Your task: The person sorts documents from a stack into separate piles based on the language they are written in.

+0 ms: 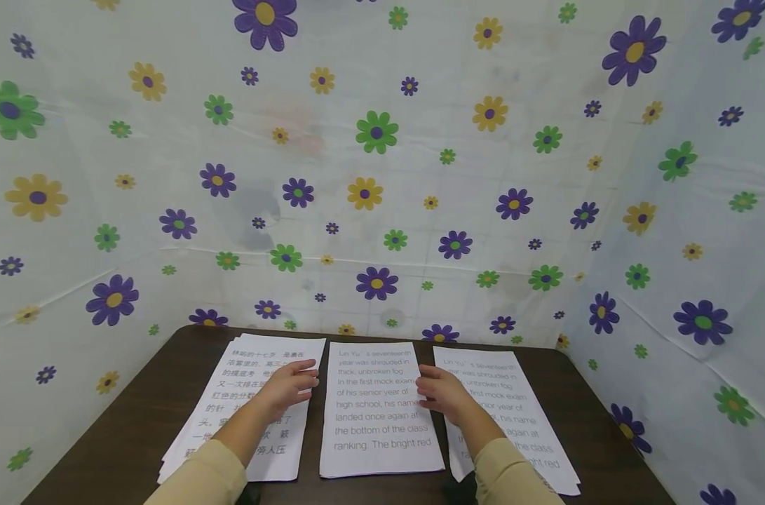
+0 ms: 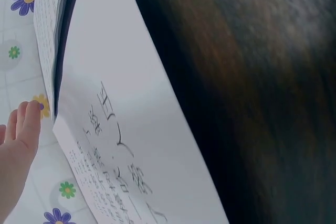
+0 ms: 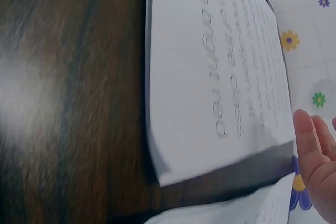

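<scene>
Three stacks of printed paper lie side by side. Chinese text covers the left stack (image 1: 218,414), with its sheets slightly fanned at the edge. English text is printed on the middle stack (image 1: 378,421) and the right stack (image 1: 533,428). My left hand (image 1: 287,388) is over the upper right part of the left stack, fingers loosely extended toward the middle one. The right hand (image 1: 445,393) mirrors it, between the middle and right stacks, its fingertips overlapping the middle stack's right edge. Both hands (image 2: 18,145) (image 3: 317,153) hold nothing and look raised above the paper in the wrist views.
A dark brown wooden table (image 1: 111,435) bears the stacks. White cloth (image 1: 332,294) with purple, yellow and green flowers hangs behind the table and along both sides. Narrow strips of table separate the stacks.
</scene>
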### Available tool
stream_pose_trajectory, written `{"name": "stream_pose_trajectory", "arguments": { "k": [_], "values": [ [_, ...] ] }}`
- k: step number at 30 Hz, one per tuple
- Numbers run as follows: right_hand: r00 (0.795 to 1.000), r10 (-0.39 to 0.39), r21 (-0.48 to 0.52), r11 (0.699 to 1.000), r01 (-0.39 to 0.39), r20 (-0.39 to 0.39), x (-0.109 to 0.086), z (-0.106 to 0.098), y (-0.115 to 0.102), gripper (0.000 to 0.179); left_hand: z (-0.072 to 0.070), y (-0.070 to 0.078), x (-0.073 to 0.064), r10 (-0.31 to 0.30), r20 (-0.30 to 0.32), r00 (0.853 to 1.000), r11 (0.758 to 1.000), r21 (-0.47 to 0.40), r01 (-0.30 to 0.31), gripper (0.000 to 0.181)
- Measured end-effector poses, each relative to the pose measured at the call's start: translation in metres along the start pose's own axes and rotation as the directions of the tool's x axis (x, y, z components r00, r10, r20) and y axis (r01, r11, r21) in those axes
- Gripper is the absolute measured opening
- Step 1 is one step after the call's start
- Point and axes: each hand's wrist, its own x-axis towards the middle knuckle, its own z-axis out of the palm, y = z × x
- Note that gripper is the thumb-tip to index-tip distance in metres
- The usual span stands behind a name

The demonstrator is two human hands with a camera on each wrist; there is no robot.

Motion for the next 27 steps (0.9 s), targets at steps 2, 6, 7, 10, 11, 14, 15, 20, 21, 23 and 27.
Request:
{"name": "stream_pose_trajectory", "arguments": {
  "k": [2, 6, 7, 10, 11, 14, 15, 20, 21, 23, 27],
  "values": [
    [1.000, 0.016, -0.014, 1.000, -0.016, -0.020, 0.000, -0.003, 0.002, 0.059, 0.002, -0.001, 0.000, -0.021, -0.007, 1.000, 1.000, 0.012, 0.021, 0.060],
    [0.997, 0.053, -0.014, 0.998, -0.054, -0.055, 0.003, -0.009, 0.009, 0.058, 0.006, -0.004, 0.000, -0.087, -0.018, 0.996, 0.996, 0.032, 0.088, 0.060],
    [0.996, 0.062, -0.012, 0.998, -0.063, -0.064, 0.003, -0.010, 0.011, 0.057, 0.007, -0.004, 0.000, -0.100, -0.019, 0.995, 0.994, 0.042, 0.101, 0.060],
    [0.993, 0.081, -0.011, 0.997, -0.082, -0.085, 0.004, -0.012, 0.014, 0.058, 0.008, -0.005, 0.001, -0.137, -0.034, 0.990, 0.989, 0.054, 0.139, 0.061],
    [0.992, 0.085, -0.010, 0.996, -0.086, -0.088, 0.004, -0.012, 0.015, 0.058, 0.009, -0.005, 0.001, -0.142, -0.034, 0.989, 0.988, 0.058, 0.144, 0.062],
    [0.991, 0.100, -0.011, 0.995, -0.101, -0.092, 0.004, -0.014, 0.017, 0.059, 0.010, -0.004, 0.002, -0.160, -0.037, 0.986, 0.985, 0.066, 0.162, 0.062],
    [0.991, 0.103, -0.013, 0.994, -0.105, -0.090, 0.004, -0.014, 0.017, 0.060, 0.011, -0.004, 0.002, -0.165, -0.032, 0.986, 0.984, 0.065, 0.167, 0.062],
    [0.989, 0.121, -0.029, 0.992, -0.124, -0.087, 0.004, -0.013, 0.017, 0.060, 0.013, -0.004, 0.001, -0.185, 0.001, 0.983, 0.982, 0.025, 0.185, 0.063],
    [0.988, 0.125, -0.032, 0.991, -0.128, -0.086, 0.004, -0.013, 0.018, 0.060, 0.013, -0.005, 0.001, -0.187, 0.008, 0.982, 0.982, 0.010, 0.187, 0.063],
    [0.987, 0.136, -0.034, 0.990, -0.139, -0.085, 0.005, -0.012, 0.018, 0.060, 0.015, -0.008, 0.001, -0.192, 0.016, 0.981, 0.981, -0.022, 0.192, 0.062],
    [0.986, 0.150, -0.029, 0.988, -0.153, -0.071, 0.006, -0.010, 0.021, 0.061, 0.018, -0.013, 0.001, -0.197, 0.019, 0.980, 0.978, -0.065, 0.198, 0.062]
  ]
}}
